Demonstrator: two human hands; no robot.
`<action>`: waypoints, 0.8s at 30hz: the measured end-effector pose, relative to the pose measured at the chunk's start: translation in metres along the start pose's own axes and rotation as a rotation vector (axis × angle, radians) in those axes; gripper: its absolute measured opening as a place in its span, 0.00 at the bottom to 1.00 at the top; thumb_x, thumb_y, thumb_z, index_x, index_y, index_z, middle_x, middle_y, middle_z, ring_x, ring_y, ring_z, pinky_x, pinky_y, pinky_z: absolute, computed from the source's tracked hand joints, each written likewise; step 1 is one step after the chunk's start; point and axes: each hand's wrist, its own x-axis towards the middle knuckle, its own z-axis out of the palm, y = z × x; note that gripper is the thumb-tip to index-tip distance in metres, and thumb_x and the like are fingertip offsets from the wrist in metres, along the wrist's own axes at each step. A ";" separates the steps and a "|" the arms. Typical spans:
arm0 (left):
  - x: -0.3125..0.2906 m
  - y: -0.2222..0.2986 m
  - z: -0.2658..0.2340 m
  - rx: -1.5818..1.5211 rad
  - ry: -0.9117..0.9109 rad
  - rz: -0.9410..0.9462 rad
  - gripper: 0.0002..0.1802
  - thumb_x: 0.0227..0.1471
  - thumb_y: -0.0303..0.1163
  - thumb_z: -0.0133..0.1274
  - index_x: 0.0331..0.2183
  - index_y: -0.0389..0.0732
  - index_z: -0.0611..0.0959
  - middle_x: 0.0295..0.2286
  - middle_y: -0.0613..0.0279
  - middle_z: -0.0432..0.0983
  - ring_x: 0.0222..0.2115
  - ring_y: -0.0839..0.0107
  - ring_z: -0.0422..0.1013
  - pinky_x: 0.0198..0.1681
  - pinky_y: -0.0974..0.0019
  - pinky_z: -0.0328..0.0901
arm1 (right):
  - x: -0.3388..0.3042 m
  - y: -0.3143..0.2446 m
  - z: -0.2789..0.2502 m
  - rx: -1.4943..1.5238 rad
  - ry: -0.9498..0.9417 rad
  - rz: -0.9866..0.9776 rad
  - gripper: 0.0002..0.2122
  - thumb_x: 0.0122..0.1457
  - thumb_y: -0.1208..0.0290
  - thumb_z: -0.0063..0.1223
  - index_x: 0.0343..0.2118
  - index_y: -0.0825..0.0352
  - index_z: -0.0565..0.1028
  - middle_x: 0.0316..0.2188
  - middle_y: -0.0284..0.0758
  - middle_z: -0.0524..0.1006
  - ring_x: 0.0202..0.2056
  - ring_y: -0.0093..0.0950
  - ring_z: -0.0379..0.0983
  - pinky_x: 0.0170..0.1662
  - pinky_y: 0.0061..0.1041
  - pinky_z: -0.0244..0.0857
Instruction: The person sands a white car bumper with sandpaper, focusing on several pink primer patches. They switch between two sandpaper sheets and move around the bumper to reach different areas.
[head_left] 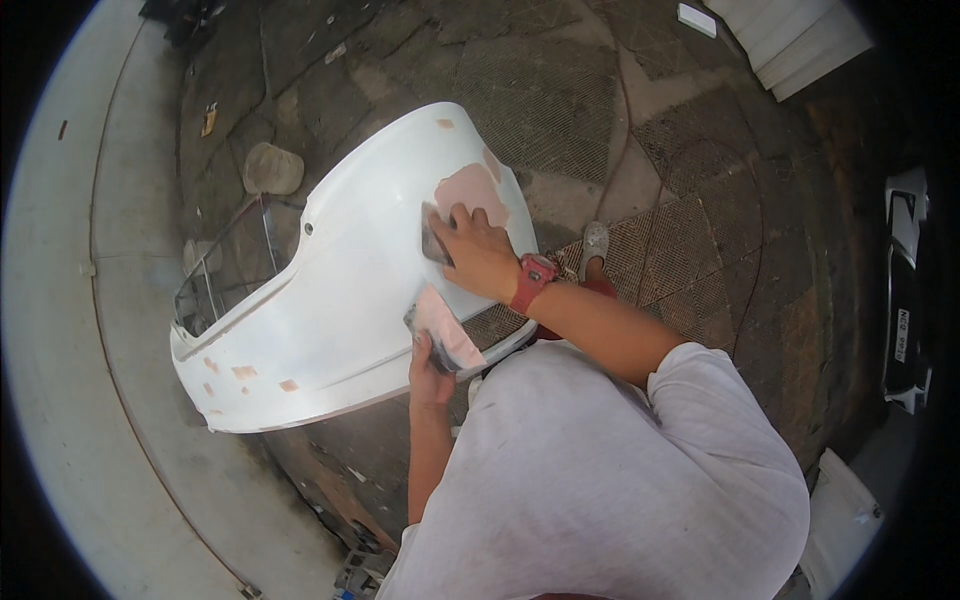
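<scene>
A white car bumper [350, 260] with pinkish filler patches [468, 192] lies before me. My right hand [480, 250], a red watch at its wrist, is pressed onto its face. Under those fingers sits a dark grey sanding pad [434, 236], partly covered, touching the bumper just below the large patch. Lower down, at the bumper's near edge, my left hand [430, 375] is closed with its thumb on a flat grey-and-pink piece [448, 332]. Whether this piece is loose or belongs to the bumper I cannot tell; most of the left fingers are hidden.
Beyond the bumper stands a pale bucket [273, 169], with a thin metal frame [225, 265] close by. A pale wall [70, 300] runs along the left. A hose or cable [628, 130] crosses the paved floor; another bumper [906, 290] is at far right.
</scene>
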 end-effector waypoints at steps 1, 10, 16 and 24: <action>-0.001 0.001 0.001 0.000 -0.001 -0.003 0.30 0.71 0.47 0.49 0.66 0.42 0.68 0.56 0.56 0.76 0.58 0.60 0.72 0.62 0.53 0.68 | -0.006 0.000 -0.004 0.028 -0.041 -0.022 0.33 0.54 0.69 0.60 0.66 0.61 0.68 0.53 0.46 0.70 0.52 0.49 0.72 0.48 0.49 0.74; -0.010 0.000 0.007 -0.005 0.003 0.011 0.32 0.70 0.48 0.51 0.66 0.42 0.69 0.57 0.56 0.75 0.58 0.60 0.72 0.62 0.53 0.67 | -0.003 0.144 0.000 0.550 0.110 0.390 0.24 0.56 0.76 0.46 0.57 0.73 0.75 0.49 0.59 0.79 0.53 0.55 0.76 0.56 0.41 0.70; -0.004 0.005 0.008 0.031 0.002 0.010 0.31 0.70 0.48 0.51 0.66 0.42 0.69 0.56 0.57 0.76 0.57 0.61 0.72 0.62 0.53 0.68 | 0.040 0.196 0.026 0.602 -0.011 0.589 0.21 0.56 0.71 0.49 0.50 0.78 0.79 0.46 0.57 0.82 0.46 0.44 0.81 0.51 0.37 0.71; -0.005 -0.001 0.009 -0.001 0.031 0.019 0.30 0.70 0.47 0.51 0.65 0.41 0.70 0.56 0.57 0.76 0.57 0.61 0.72 0.61 0.53 0.68 | 0.032 0.141 0.017 0.768 -0.064 0.527 0.22 0.58 0.69 0.53 0.54 0.77 0.78 0.52 0.54 0.80 0.51 0.45 0.80 0.54 0.38 0.71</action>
